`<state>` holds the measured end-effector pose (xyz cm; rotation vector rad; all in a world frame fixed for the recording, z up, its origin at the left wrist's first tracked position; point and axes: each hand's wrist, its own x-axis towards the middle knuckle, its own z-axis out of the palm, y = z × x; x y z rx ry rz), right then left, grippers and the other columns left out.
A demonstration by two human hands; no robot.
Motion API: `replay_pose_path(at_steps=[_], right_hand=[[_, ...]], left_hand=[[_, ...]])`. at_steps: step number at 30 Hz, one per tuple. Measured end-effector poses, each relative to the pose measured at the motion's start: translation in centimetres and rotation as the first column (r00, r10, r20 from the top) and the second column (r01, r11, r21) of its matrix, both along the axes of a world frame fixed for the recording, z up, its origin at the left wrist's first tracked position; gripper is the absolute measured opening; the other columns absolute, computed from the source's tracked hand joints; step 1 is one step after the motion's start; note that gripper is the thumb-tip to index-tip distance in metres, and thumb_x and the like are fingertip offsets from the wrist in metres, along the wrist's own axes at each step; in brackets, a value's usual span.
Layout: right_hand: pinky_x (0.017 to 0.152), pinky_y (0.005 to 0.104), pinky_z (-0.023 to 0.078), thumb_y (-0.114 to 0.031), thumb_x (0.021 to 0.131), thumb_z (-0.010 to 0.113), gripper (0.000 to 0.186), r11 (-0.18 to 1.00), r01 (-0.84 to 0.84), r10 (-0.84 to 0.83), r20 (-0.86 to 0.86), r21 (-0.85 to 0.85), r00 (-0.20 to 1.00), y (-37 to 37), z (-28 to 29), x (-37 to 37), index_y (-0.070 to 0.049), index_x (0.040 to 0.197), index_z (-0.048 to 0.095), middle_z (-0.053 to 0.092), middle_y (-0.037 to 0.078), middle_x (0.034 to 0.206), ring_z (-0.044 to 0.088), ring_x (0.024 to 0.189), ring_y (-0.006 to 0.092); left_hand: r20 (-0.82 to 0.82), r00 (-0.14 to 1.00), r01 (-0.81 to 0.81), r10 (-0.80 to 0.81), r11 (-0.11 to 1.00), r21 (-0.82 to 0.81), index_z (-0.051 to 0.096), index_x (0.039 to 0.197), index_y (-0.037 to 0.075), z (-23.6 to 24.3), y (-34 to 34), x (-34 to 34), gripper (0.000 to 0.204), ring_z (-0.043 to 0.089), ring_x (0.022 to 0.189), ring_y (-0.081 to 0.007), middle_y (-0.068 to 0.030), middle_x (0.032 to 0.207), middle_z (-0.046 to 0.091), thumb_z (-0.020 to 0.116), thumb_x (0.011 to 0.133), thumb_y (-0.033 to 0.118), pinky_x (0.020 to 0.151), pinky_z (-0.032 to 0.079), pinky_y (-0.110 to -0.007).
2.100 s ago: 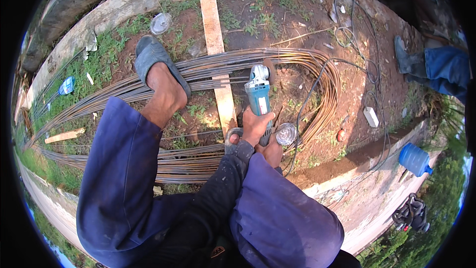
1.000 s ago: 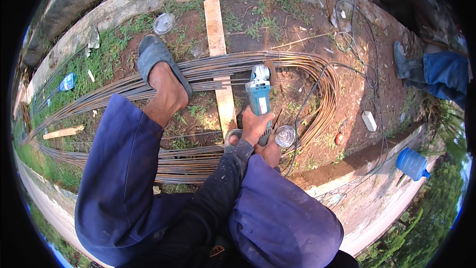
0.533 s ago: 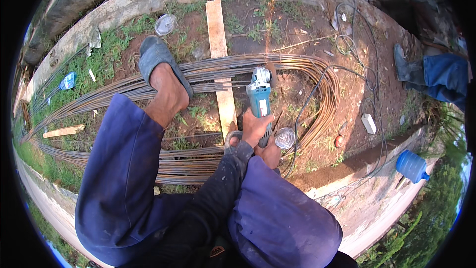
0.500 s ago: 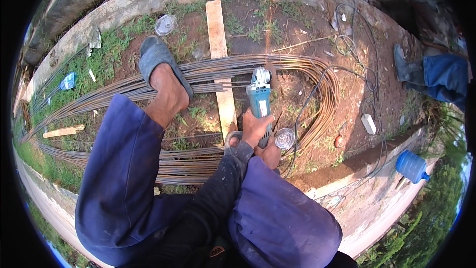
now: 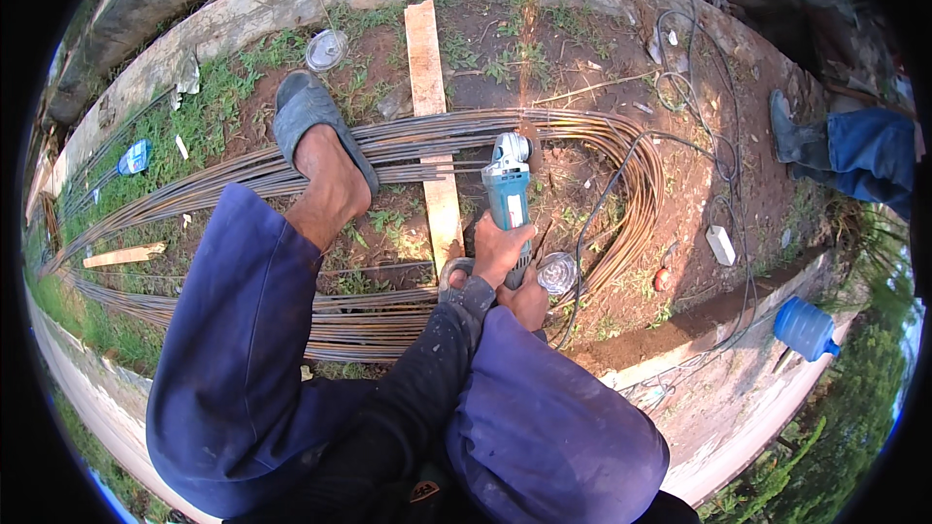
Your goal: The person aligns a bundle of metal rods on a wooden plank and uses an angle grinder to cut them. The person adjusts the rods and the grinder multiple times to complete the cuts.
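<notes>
An angle grinder (image 5: 509, 199) with a teal body and silver head is held in both hands. My left hand (image 5: 498, 250) wraps round its body. Behind it, partly hidden by my right knee, my right hand (image 5: 526, 302) closes on the rear end. The disc meets the upper strands of a bundle of thin steel bars (image 5: 573, 123), and orange sparks (image 5: 528, 49) fly away from me. These rusty bars curve back in a loop on the right. My sandalled left foot (image 5: 325, 141) presses on them, and a wooden plank (image 5: 425, 58) runs beneath.
A black cable (image 5: 730, 160) snakes over the soil on the right. Clear plastic lids (image 5: 556, 273) lie on the ground. Another person's booted leg (image 5: 845, 148) is at the right. A blue water jug (image 5: 806, 328) sits by the low concrete wall (image 5: 738, 383).
The sparks still fly from the disc, and their spray looks slightly different. Hands, grinder and bars stay almost in the same place.
</notes>
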<state>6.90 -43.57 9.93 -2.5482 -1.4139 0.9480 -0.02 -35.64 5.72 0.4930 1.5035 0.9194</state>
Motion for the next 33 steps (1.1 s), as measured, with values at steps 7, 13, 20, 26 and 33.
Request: replay_pose_path(at_steps=[7,13,20,26,33], right_hand=[[0.07,0.0564,0.052,-0.043,0.075,0.078,0.049,1.0,-0.01,0.01,-0.006,0.0,1.0,0.6,0.6,-0.3,-0.002,0.095,0.06,0.068,0.029,0.078,0.067,0.079,0.0496],[0.068,0.0561,0.052,-0.044,0.075,0.078,0.05,0.999,-0.025,0.025,0.001,0.034,1.0,0.1,-0.2,0.1,-0.001,0.092,0.059,0.067,0.028,0.075,0.067,0.075,0.049],[0.067,0.0553,0.053,-0.04,0.074,0.08,0.046,0.999,-0.012,0.012,0.005,0.043,1.0,0.3,0.1,-0.2,-0.001,0.09,0.06,0.067,0.03,0.076,0.067,0.077,0.0501],[0.067,0.0556,0.052,-0.039,0.074,0.08,0.046,0.998,-0.022,0.022,-0.003,0.062,1.0,0.5,-0.2,0.0,-0.001,0.087,0.057,0.067,0.03,0.076,0.067,0.077,0.0502],[0.067,0.0557,0.052,-0.037,0.074,0.079,0.044,0.999,-0.02,0.02,0.007,0.041,1.0,0.7,-0.3,0.0,-0.002,0.086,0.057,0.067,0.03,0.077,0.067,0.079,0.0501]], left_hand=[[-0.042,0.999,0.027,-0.026,0.999,0.022,0.067,0.094,-0.002,0.4,0.4,-0.3,0.039,0.069,0.075,-0.0239,-0.0139,0.082,0.07,0.081,0.07,0.024,0.069,0.054,-0.04],[-0.032,0.999,0.02,-0.019,1.0,0.021,0.066,0.094,-0.003,0.0,0.3,-0.1,0.04,0.069,0.074,-0.0241,-0.0141,0.082,0.071,0.081,0.069,0.025,0.068,0.054,-0.04],[-0.022,1.0,0.013,-0.013,1.0,0.018,0.065,0.094,-0.003,0.3,0.5,-0.3,0.04,0.069,0.075,-0.0241,-0.0141,0.083,0.071,0.081,0.069,0.024,0.069,0.054,-0.04],[-0.014,1.0,0.024,-0.023,0.999,0.04,0.065,0.095,-0.003,0.3,0.7,-0.3,0.039,0.069,0.075,-0.0242,-0.0139,0.083,0.071,0.081,0.07,0.023,0.069,0.054,-0.039],[-0.009,0.999,0.035,-0.035,0.999,0.034,0.066,0.095,-0.003,0.3,1.0,-0.4,0.039,0.069,0.075,-0.0241,-0.014,0.083,0.071,0.08,0.07,0.024,0.07,0.054,-0.04]])
